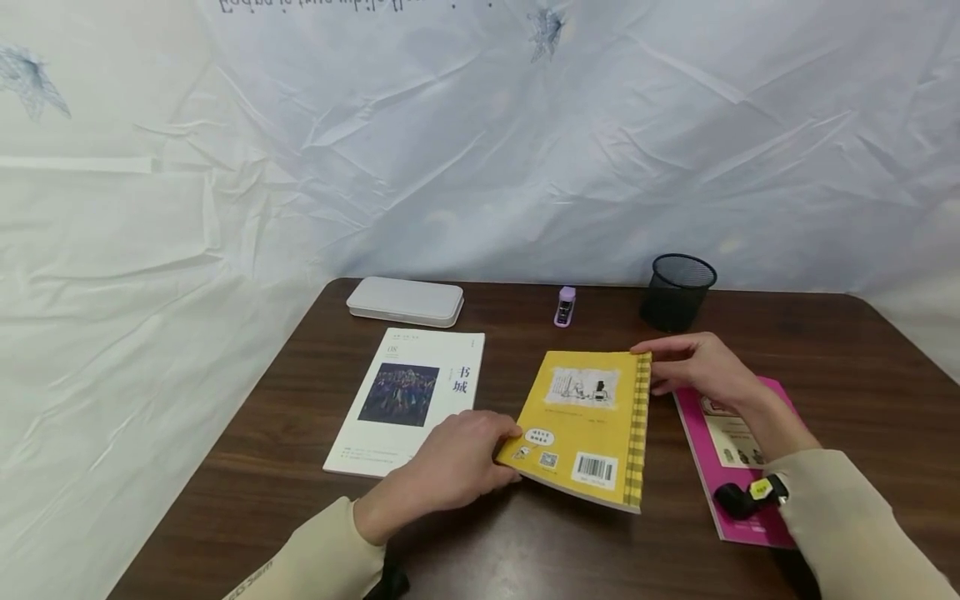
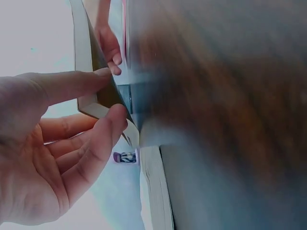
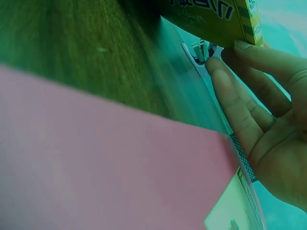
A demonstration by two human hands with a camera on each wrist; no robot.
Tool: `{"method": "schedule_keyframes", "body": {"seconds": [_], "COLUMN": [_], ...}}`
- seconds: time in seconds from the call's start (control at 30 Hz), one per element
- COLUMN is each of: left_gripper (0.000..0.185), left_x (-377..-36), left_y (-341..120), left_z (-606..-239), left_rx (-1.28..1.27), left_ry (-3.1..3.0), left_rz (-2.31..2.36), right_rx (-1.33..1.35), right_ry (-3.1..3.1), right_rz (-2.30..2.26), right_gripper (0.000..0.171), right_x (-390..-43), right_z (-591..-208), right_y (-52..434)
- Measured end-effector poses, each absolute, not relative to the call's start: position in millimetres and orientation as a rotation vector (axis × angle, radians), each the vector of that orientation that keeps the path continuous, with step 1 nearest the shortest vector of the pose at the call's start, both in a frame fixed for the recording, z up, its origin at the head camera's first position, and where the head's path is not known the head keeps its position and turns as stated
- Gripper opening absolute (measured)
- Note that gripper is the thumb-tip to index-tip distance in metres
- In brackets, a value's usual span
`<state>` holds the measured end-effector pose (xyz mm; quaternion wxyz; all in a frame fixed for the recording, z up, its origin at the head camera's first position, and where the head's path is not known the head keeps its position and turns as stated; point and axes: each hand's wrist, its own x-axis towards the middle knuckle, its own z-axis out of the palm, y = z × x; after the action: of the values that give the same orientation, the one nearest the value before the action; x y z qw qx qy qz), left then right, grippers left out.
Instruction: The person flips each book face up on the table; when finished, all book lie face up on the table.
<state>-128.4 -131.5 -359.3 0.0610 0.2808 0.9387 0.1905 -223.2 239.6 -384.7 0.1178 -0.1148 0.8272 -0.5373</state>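
Note:
A yellow book (image 1: 576, 417) with a checked spine and a barcode is held between both hands, tilted over the table. My left hand (image 1: 461, 458) pinches its near left corner; in the left wrist view the thumb and fingers (image 2: 93, 153) are at the book's edge. At the far right corner, by the spine, my right hand (image 1: 708, 371) grips the book between thumb and fingers, the other fingers stretched out. Left of the book lies a white magazine (image 1: 405, 400) with a dark picture. A pink book (image 1: 750, 454) lies partly hidden beneath the right forearm.
Along the back of the dark wooden table (image 1: 495, 550) stand a white case (image 1: 405, 302), a small purple object (image 1: 565, 307) and a black mesh pen holder (image 1: 677, 292). Pale wrinkled sheeting (image 1: 480, 167) hangs behind the table and along its left side.

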Motion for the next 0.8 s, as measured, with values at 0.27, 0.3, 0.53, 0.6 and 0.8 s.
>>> {"method": "schedule_keyframes", "body": {"seconds": [0.27,0.3,0.53,0.6,0.8], "left_gripper": [0.033,0.033,0.036,0.037,0.035], "left_x": [-133,-133,-136,-136,-138], "left_y": [-135,-135,-138,-139,-142], "left_z": [-357,-357,-354,-354,-354], "left_rx": [0.813,0.807,0.805,0.800,0.833], "left_ry": [2.922,2.935,2.956,2.944,2.961], "left_rz": [0.730,0.752,1.006,1.081,1.226], "right_rx": [-0.327,-0.334,-0.358,-0.376,-0.433], "right_ry": [2.476,2.484,2.519,2.532,2.524], "right_rz": [-1.606,-1.611,-1.648,-1.655,-1.692], "right_gripper": [0.046,0.045,0.039,0.039,0.037], "right_x": [-220,-219,-214,-214,-211], "right_z": [-378,-377,-370,-368,-361], "right_y": [247,249,255,256,260]}}
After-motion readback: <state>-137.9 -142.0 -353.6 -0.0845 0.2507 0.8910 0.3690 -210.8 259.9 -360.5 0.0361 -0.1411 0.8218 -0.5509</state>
